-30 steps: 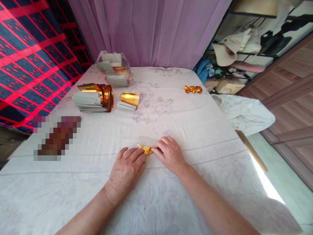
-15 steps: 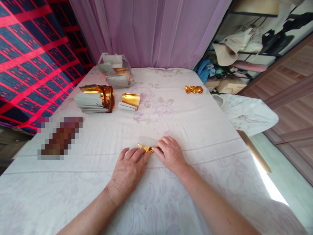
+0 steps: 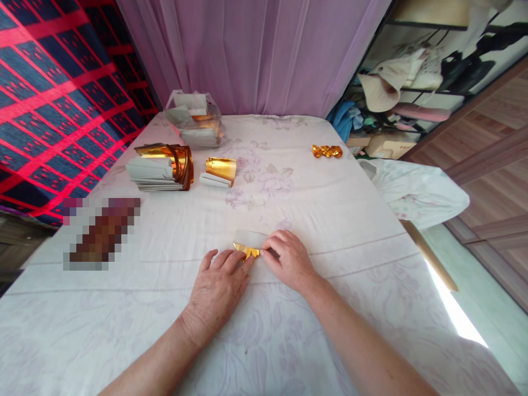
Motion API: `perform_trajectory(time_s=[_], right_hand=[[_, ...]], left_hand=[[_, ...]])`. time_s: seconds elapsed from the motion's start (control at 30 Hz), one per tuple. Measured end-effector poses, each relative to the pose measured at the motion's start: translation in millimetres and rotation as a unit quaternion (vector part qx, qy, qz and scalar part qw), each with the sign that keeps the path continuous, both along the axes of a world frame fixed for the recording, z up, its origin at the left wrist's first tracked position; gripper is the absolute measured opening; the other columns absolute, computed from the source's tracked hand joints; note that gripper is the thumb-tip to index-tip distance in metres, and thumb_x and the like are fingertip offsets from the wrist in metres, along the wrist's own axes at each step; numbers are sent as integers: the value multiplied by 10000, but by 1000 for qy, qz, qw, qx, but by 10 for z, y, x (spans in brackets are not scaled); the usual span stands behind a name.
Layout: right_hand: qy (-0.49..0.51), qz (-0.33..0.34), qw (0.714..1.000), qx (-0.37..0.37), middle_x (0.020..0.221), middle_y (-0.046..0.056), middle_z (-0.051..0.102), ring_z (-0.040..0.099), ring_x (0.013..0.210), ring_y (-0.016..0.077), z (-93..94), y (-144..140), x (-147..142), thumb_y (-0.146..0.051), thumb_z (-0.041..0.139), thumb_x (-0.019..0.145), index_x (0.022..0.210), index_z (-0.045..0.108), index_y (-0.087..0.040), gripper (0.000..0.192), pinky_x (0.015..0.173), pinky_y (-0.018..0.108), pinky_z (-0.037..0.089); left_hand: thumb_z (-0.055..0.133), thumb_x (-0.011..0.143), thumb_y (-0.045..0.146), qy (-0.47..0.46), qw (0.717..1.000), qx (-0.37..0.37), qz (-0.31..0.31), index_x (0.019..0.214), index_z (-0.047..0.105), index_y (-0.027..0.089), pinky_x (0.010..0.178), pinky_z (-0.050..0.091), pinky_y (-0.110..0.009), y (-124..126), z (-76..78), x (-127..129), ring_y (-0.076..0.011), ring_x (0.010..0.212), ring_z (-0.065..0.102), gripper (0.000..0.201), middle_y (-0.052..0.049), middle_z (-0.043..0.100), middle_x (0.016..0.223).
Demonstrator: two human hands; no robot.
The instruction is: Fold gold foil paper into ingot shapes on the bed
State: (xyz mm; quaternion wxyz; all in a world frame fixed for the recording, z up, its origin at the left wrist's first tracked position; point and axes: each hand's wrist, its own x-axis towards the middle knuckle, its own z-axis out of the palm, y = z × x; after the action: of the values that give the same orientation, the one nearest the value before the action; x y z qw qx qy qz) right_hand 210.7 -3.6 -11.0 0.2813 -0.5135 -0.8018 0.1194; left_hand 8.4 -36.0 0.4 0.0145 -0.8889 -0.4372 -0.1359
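Note:
A piece of gold foil paper with a pale grey back lies on the cloth between my hands, its gold strip folded along the near edge. My left hand rests flat with fingers apart, the fingertips pressing the gold part and hiding some of it. At the paper's right end, my right hand has thumb and forefinger pinched together on the edge. Farther off lie a small stack of gold foil paper, a thicker banded stack and a row of crumpled gold foil pieces.
A floral cloth covers the table. Toward the back left stands a clear plastic bag with more paper. A blurred-out brown item lies at left. Purple curtain behind, crowded shelves at right.
The grey part of the foil paper shows more clearly and reaches farther right toward my right hand, which has shifted slightly right. My left hand stays almost in place.

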Motion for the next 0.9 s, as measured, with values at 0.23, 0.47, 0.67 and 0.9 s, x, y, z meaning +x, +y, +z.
perform_trajectory(time_s=[0.23, 0.47, 0.67, 0.9], right_hand=[[-13, -24, 1000, -2, 777, 34, 614, 553, 790, 195, -11, -5, -23, -169, 618, 824, 726, 607, -211, 108, 731, 329, 424], [-13, -35, 999, 5, 763, 30, 612, 552, 784, 194, -22, -9, -45, -155, 600, 821, 715, 594, -217, 123, 733, 330, 421], [-23, -43, 999, 0, 767, 30, 611, 552, 793, 198, -21, -14, -58, -146, 622, 805, 712, 584, -215, 122, 742, 328, 419], [-26, -38, 999, 2, 763, 28, 605, 554, 787, 196, -39, -5, -46, -149, 618, 808, 718, 583, -218, 119, 740, 329, 419]], left_hand=[[533, 913, 226, -3, 1000, -5, 3, 1250, 596, 239, 960, 384, -462, -3, 10, 8, -245, 1059, 574, 343, -63, 661, 1144], [512, 924, 222, -6, 1000, 2, 8, 1230, 608, 247, 953, 391, -456, -7, 1, 23, -242, 1055, 572, 321, -70, 657, 1142], [521, 920, 221, 3, 1000, -4, 9, 1233, 608, 249, 957, 391, -451, -10, 11, 31, -241, 1057, 569, 326, -65, 656, 1146], [515, 918, 221, 6, 1000, -9, 13, 1246, 598, 254, 950, 399, -445, -8, 14, 38, -237, 1052, 564, 339, -68, 648, 1139]])
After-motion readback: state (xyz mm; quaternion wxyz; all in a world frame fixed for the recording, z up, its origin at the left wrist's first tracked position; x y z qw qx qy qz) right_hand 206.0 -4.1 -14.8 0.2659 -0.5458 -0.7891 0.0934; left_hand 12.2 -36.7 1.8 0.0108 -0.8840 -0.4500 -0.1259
